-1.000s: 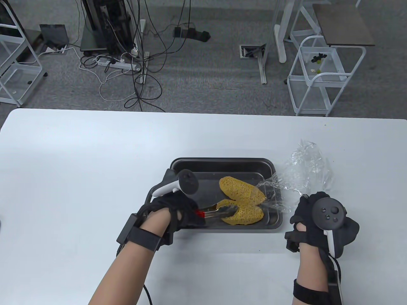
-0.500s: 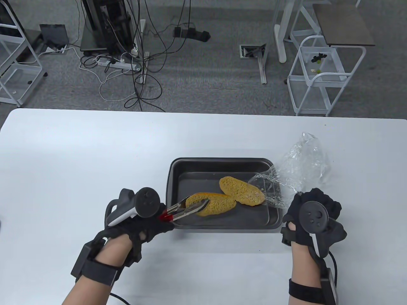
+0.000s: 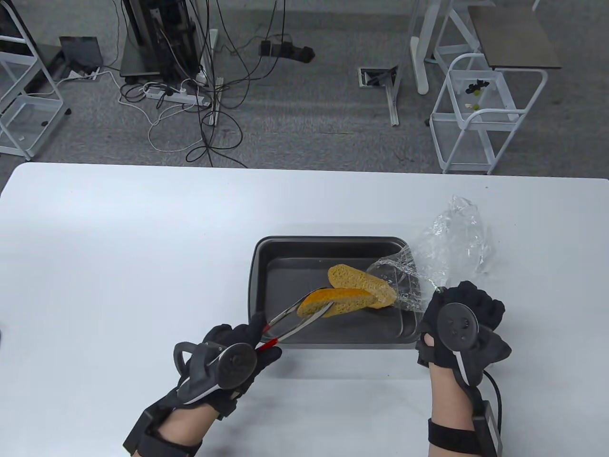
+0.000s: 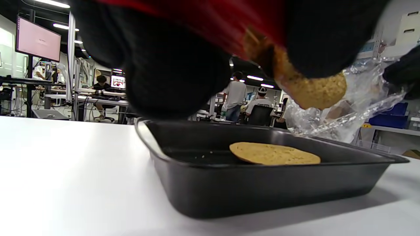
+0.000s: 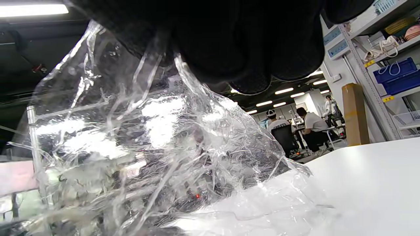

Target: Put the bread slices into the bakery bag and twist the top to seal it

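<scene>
One bread slice point(image 3: 335, 301) is held lifted in tongs point(image 3: 295, 320) squeezed by the left hand point(image 3: 228, 354); the loading step is under way. The bakery bag point(image 3: 428, 259), at three o'clock of the tray point(image 3: 328, 245), is pinched by the right hand point(image 3: 459, 316); an opened mouth is needed next.

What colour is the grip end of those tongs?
Red, on the tongs the left hand holds; clearest in the table view.

Both hands point(image 3: 247, 350) point(image 3: 459, 321) in black gloves, round dark trackers on backs, black wrist straps, bare forearms.
</scene>
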Demonstrator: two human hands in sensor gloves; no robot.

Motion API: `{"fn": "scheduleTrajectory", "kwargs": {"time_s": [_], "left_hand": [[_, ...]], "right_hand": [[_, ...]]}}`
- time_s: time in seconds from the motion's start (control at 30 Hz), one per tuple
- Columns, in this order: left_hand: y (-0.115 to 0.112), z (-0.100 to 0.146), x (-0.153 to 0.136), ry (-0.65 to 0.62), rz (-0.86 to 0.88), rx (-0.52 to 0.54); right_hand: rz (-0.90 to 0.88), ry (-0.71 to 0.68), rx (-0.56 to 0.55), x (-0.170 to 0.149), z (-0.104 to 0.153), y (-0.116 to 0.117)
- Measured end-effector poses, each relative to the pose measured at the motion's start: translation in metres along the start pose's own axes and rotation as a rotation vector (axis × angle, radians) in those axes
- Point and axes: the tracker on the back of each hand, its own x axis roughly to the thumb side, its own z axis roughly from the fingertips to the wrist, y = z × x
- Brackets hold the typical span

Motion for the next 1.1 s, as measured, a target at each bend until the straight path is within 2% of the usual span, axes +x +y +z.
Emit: {"fn": "scheduleTrajectory", "kwargs": {"time_s": [0.3,0.63,1.0,1.1], "left_hand": [[-0.01,-0.031,0.031,0.033,0.026,-0.072],[-0.027,-0.055,0.063,0.054,0.104,-0.15],[-0.04,-0.066,0.081,0.145,0.391,-0.316],[-0.047,-0.064,0.08,0.206,0.595,-0.427]], "right_hand": [[0.001,-0.035,-0.018,0.009,0.003,-0.003],[0.0,-0.075,0.0,0.024,0.009,-0.006],[0.006,-0.116,0.065,0.042,0.013,-0.014],[0.005,-0.159,0.085,0.047,0.014,-0.016]]}}
